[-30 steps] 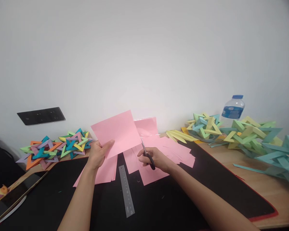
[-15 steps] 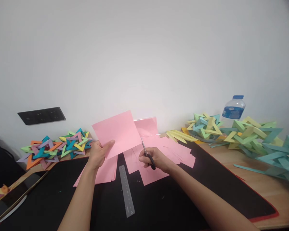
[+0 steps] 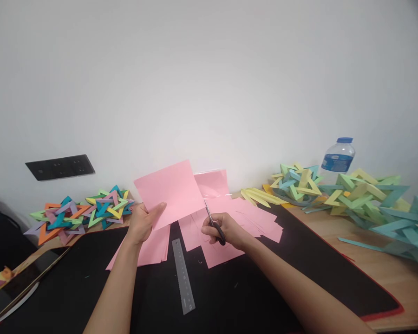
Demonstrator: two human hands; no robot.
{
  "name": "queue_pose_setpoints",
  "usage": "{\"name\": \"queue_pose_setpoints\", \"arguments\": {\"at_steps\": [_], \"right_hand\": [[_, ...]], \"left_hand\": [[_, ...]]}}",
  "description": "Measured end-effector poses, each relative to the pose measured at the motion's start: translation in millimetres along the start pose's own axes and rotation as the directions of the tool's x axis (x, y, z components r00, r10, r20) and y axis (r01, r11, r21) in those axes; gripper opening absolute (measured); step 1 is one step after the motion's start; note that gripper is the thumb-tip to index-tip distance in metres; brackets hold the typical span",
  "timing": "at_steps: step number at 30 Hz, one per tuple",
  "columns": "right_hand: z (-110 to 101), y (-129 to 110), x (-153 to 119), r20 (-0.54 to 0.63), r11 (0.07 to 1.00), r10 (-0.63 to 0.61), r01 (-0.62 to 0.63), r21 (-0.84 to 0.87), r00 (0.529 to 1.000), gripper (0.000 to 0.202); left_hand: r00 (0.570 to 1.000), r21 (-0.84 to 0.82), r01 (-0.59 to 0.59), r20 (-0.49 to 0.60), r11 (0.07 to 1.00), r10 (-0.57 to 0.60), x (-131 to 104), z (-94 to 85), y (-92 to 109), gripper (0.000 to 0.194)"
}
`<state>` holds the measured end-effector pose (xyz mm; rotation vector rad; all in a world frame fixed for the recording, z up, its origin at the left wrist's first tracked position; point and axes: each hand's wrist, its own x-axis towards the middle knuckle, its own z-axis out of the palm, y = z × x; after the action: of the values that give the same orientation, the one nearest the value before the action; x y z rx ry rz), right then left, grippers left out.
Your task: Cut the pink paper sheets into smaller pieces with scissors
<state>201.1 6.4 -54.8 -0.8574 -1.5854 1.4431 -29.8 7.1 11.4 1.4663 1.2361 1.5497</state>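
Observation:
My left hand [image 3: 144, 222] grips a pink sheet of paper [image 3: 170, 190] by its lower left part, thumb on the near face, holding it raised and tilted above the mat. In my right hand [image 3: 223, 227] is a pair of scissors [image 3: 217, 230] with black handles. Their blades point up and left, at the sheet's right edge; whether they touch it I cannot tell. Under my left wrist lies a stack of pink paper [image 3: 155, 250]. Several pink pieces [image 3: 223, 257] spread beneath and beyond my right hand. A metal ruler [image 3: 183, 278] rests between my forearms.
A black mat [image 3: 257, 297] with a red edge covers the wooden desk [image 3: 386, 283]. Folded-paper star shapes [image 3: 107, 206] stand at the left, others [image 3: 362, 195] at the right. Yellow strips [image 3: 261, 197], a water bottle [image 3: 337, 157] and a phone [image 3: 24, 283] lie around the mat.
Almost nothing differs. The pink sheet and the scissors have shifted very slightly; both hands keep their grip.

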Motion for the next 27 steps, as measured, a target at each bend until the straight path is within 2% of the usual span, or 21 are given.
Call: {"name": "queue_pose_setpoints", "arguments": {"at_steps": [11,20,27], "right_hand": [[0.0,0.9,0.5,-0.006,1.000,-0.012,0.012,-0.004,1.000,0.035],[-0.5,2.0,1.1,0.000,1.000,-0.021,0.021,0.011,1.000,0.035],[-1.7,3.4,1.7,0.007,0.999,-0.023,0.023,-0.022,1.000,0.032]], "left_hand": [[1.000,0.003,-0.002,0.007,1.000,0.002,-0.6,-0.1,0.8,0.043],[0.993,0.070,-0.036,0.114,0.997,0.028,0.9,-3.3,-4.1,0.039],[0.993,0.100,-0.039,0.119,0.994,0.027,2.6,-5.1,-6.7,0.043]]}}
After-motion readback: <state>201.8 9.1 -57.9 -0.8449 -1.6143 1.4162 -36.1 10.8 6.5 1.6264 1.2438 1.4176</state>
